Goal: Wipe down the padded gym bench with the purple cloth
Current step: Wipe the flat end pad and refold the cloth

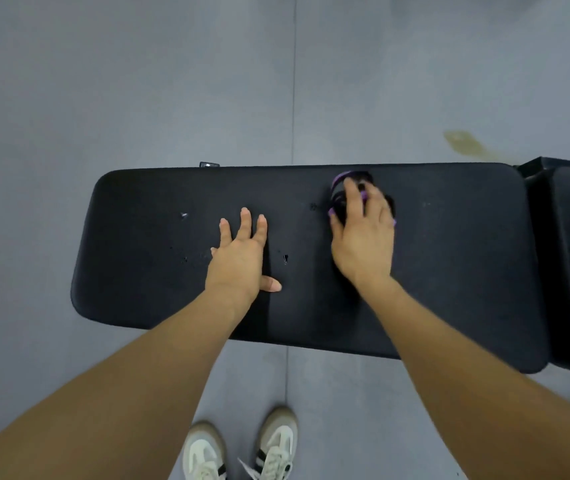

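My left hand (238,258) lies flat, fingers spread, on the black bench (449,254). My right hand (363,233) curls over the purple cloth (345,176), gripping it near the bench's far edge. Small tears (285,258) dot the padding between my hands.

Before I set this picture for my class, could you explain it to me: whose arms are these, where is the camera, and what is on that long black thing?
There is no machine here, only a person. One wide-angle camera on their head looks down, so you see their bare arms and their sneakers on the grey floor. The long black thing is a padded gym bench with a few small tears in its cover. The left hand rests flat on the padding, fingers spread, holding nothing. The right hand grips a bunched purple cloth and presses it on the bench. A yellowish stain marks the floor beyond.
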